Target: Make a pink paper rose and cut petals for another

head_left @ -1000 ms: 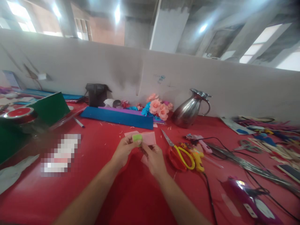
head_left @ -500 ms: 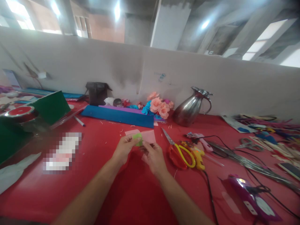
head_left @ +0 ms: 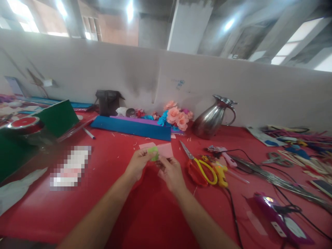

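Observation:
A small green piece of paper [head_left: 153, 153] is pinched between the thumb and fingers of my left hand [head_left: 138, 163]. My right hand [head_left: 170, 172] grips the same piece at its right edge, fingers closed and partly curled out of sight. Pink paper [head_left: 166, 149] lies on the table just beyond both hands. A little pink also shows under my right hand; whether the hand touches it I cannot tell. To the right lie scissors with yellow handles [head_left: 204, 171] and a yellow glue gun [head_left: 221, 174].
A blue strip [head_left: 132, 129] lies behind the hands, with pink paper flowers [head_left: 177, 117] beside it. A steel jug [head_left: 211, 119] stands at the back right. Black cables and a purple device [head_left: 281, 218] occupy the right side. A pen [head_left: 89, 133] and a green board [head_left: 58, 117] are at left.
Both hands stay almost in place on the green paper. The whole view has shifted very slightly.

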`<state>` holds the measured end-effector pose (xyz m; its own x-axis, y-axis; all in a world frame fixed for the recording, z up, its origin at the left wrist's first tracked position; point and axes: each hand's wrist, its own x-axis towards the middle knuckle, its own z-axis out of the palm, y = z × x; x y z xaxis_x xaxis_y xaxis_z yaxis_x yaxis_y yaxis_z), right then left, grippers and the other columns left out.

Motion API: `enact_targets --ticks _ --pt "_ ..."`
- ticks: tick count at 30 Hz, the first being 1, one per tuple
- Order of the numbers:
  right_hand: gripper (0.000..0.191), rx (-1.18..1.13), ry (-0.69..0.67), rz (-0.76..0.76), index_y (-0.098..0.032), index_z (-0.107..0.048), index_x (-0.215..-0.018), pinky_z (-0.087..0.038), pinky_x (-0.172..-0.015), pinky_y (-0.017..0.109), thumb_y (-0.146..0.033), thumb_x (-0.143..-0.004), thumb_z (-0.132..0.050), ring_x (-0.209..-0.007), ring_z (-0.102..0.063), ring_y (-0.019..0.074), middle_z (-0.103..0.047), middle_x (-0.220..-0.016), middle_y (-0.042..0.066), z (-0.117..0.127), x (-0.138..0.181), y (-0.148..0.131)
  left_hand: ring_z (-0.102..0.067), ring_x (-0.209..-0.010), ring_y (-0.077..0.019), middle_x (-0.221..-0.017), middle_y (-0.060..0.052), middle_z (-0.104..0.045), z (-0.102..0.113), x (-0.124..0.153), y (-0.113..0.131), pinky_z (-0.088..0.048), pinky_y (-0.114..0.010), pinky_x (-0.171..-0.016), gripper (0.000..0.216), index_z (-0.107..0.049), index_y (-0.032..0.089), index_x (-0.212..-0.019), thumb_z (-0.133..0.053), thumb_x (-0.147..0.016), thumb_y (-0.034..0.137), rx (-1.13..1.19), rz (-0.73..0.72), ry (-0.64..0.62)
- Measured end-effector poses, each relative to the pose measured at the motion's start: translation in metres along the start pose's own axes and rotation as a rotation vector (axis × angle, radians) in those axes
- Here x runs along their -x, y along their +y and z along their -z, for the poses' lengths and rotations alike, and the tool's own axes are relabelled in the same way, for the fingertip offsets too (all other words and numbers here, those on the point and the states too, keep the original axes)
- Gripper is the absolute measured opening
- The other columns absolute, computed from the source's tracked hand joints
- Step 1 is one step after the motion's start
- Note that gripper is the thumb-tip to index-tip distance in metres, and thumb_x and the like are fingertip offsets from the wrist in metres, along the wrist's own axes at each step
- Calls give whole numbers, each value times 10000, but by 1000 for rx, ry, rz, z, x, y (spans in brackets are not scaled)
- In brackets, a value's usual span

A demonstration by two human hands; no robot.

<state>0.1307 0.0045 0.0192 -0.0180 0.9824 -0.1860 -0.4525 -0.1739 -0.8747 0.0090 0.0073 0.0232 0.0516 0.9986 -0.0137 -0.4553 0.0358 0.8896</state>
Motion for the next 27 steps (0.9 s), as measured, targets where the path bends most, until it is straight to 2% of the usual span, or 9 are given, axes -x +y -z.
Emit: enact_targets --ticks 7,18,23,27 --pt "222 52 38 -127 -179 -635 -721 -415 -503 217 -314 -604 -768 -541 -593 122 -675 -600 -7 -1 4 -5 -602 -680 -137 -746 -64 -693 6 -5 -4 -445 -258 -688 242 -708 119 -800 -771 -629 277 113 119 13" --pt "209 75 61 -114 -174 -657 -713 -444 -528 229 -316 -601 -762 -561 -598 127 -680 -609 4 -4 7 -9 -607 -699 -140 -770 -67 -693 10 -6 -7 -445 -262 -705 267 -704 112 -830 -770 -635 283 99 137 0" --pt "207 98 53 -104 -176 -657 -706 -441 -533 237 -300 -591 -776 -563 -600 134 -673 -595 -4 -1 5 -6 -585 -660 -134 -736 -58 -680 5 -3 -4 -438 -266 -681 249 -706 118 -802 -761 -641 299 55 87 10" --pt "204 41 -24 -24 -159 -685 -729 -477 -643 272 -256 -575 -779 -617 -611 141 -701 -686 20 2 0 -1 -568 -658 -132 -738 -48 -671 0 1 0 -435 -266 -675 204 -716 132 -785 -708 -699 317 -44 -13 -11"
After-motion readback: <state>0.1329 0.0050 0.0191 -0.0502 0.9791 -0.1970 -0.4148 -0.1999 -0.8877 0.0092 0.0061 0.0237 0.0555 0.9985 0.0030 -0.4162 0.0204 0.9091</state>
